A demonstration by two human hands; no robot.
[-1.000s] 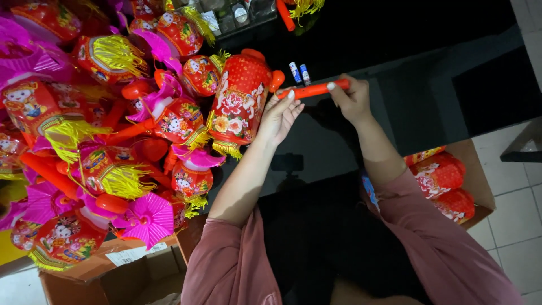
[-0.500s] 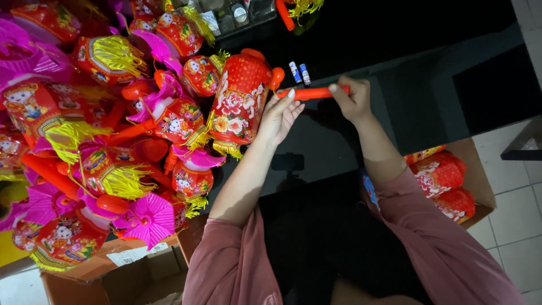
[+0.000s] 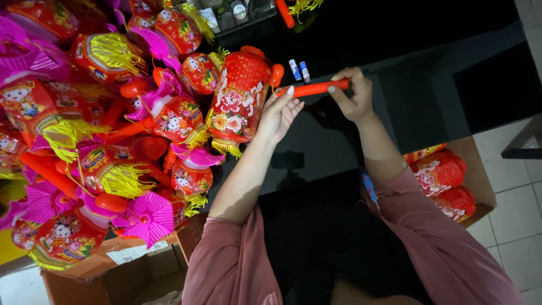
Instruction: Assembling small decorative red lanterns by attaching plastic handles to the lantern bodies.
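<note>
We hold the orange handle stick (image 3: 312, 88) above the black table (image 3: 429, 62): our right hand (image 3: 351, 93) pinches its far end, our left hand (image 3: 279, 113) steadies the end beside the red lantern (image 3: 240, 96) with loosely curled fingers. Fitting the handle seems underway; next comes careful alignment.

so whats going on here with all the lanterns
A person holds an orange handle stick between both hands: the left hand at one end, the right hand at the other. A red paper lantern sits at the stick's left end. Two small batteries lie on the black table, and a pile of lanterns fills the left.
</note>
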